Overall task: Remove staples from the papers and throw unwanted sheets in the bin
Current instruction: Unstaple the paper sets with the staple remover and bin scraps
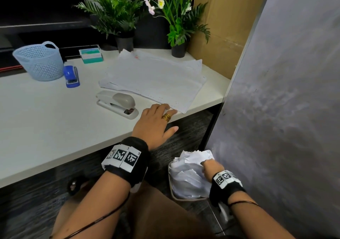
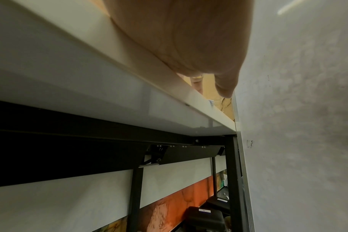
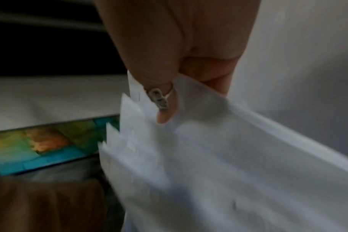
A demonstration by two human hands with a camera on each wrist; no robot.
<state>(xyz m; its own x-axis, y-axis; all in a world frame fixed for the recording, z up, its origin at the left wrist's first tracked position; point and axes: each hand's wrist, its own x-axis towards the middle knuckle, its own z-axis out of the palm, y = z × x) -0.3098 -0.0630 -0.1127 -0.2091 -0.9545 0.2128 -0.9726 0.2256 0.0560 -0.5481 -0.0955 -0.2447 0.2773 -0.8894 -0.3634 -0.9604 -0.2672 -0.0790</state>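
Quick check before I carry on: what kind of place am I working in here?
Most likely an office cubicle: a white desk with two staplers and a stack of papers, a grey partition, and a paper-filled bin on the carpet.

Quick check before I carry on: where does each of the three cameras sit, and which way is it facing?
Head: on the head, looking down at desk, papers, bin; both forearms and hands show.
Left wrist: below the desk edge, looking along it toward the grey partition; left hand rests on the desk.
Right wrist: low, facing the sheets; right hand holds them.
Shared: head and left wrist both show desk edge and partition.
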